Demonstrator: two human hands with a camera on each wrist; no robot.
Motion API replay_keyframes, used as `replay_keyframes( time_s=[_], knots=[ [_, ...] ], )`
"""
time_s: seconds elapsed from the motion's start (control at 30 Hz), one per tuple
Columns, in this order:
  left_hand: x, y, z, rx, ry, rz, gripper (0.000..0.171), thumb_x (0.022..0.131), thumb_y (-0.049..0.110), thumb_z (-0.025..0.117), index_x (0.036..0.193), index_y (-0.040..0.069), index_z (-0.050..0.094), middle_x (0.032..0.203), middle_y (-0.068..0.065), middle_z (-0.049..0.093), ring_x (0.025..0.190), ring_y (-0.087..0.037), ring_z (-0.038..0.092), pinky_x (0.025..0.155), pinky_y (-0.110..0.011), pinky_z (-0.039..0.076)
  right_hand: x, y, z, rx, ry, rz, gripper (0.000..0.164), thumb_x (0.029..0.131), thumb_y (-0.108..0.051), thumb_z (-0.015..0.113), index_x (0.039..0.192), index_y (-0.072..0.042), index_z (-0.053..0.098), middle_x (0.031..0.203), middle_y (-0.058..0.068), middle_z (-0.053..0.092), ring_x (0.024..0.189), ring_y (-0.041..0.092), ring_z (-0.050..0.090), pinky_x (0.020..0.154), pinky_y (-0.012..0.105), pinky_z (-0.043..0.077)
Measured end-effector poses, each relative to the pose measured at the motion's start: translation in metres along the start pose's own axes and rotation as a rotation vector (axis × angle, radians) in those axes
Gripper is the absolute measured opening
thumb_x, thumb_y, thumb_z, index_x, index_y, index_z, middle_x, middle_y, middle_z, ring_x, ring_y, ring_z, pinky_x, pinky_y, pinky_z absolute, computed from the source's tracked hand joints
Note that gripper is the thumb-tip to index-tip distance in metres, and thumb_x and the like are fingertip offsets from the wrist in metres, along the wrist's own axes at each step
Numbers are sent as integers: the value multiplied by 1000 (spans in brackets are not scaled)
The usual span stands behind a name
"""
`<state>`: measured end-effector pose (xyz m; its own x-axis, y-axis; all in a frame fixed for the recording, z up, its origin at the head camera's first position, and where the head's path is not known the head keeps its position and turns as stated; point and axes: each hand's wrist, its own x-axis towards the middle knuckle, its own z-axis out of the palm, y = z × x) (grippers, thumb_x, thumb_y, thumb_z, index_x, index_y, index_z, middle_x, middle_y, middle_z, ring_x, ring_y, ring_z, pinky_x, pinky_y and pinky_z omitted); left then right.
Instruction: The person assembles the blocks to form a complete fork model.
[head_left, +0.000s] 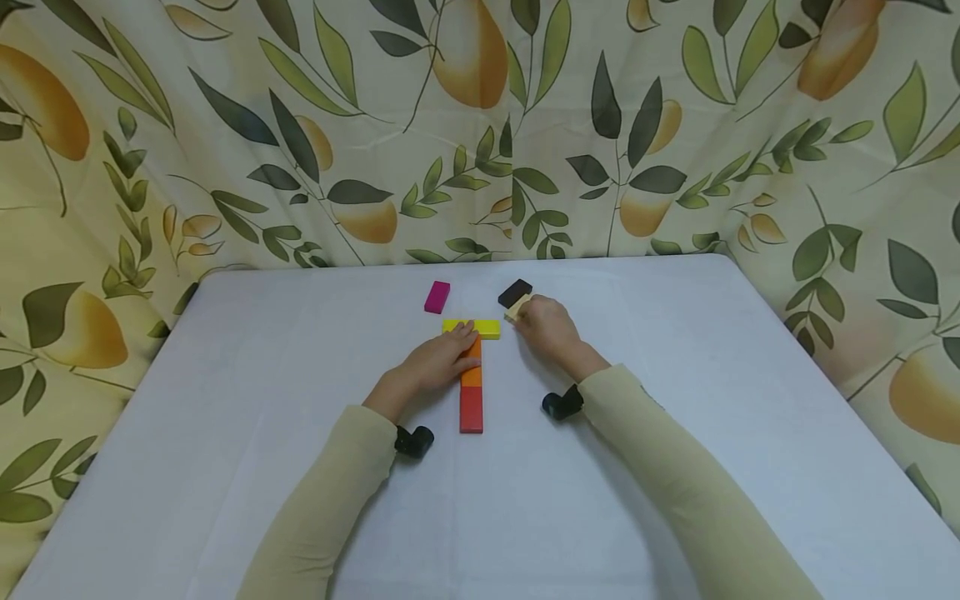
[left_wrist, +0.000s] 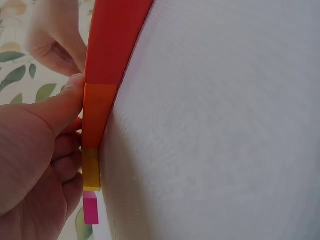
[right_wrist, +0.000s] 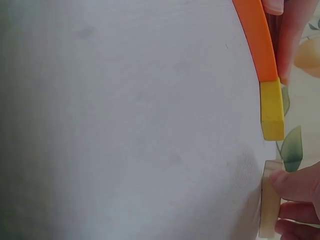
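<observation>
On the table, a red block (head_left: 471,411) and an orange block (head_left: 471,377) lie end to end in a line. A yellow block (head_left: 489,330) lies crosswise at the far end, making a T. My left hand (head_left: 432,364) rests on the orange and yellow blocks, thumb on the orange one and fingertips over the yellow. To the right, my right hand (head_left: 552,330) pinches a pale plain-wood block (right_wrist: 270,207), its thumb showing against it in the right wrist view. That block lies beside a dark brown block (head_left: 514,292), apart from the yellow one.
A magenta block (head_left: 437,297) lies beyond the yellow one, slightly left. The white-covered table (head_left: 300,500) ends at the back against a curtain (head_left: 465,167) printed with leaves and fruit. Both wrists carry small black cameras.
</observation>
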<state>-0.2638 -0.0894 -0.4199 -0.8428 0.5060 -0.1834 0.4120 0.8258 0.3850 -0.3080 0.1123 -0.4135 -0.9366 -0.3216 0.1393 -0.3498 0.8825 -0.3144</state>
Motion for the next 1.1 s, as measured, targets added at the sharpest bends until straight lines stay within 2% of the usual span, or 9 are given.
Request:
replay_keyframes(
  time_s=[0.53, 1.1],
  knots=[
    [0, -1, -1, -6, 11, 3, 61, 94, 37, 50, 143, 7, 31, 150, -4, 22, 137, -16, 16, 108, -32, 20, 5, 0, -1, 6, -49, -5, 16, 85, -8, 64, 97, 3, 69, 88, 12, 61, 80, 23, 55, 77, 34, 48],
    [1, -2, 1, -20, 24, 13, 60, 93, 37, 51, 142, 7, 33, 149, -5, 23, 137, -16, 18, 108, -32, 21, 9, 0, 1, -8, -27, -68, 15, 85, -6, 64, 94, 3, 70, 83, 11, 60, 74, 22, 54, 71, 34, 48]
  ],
)
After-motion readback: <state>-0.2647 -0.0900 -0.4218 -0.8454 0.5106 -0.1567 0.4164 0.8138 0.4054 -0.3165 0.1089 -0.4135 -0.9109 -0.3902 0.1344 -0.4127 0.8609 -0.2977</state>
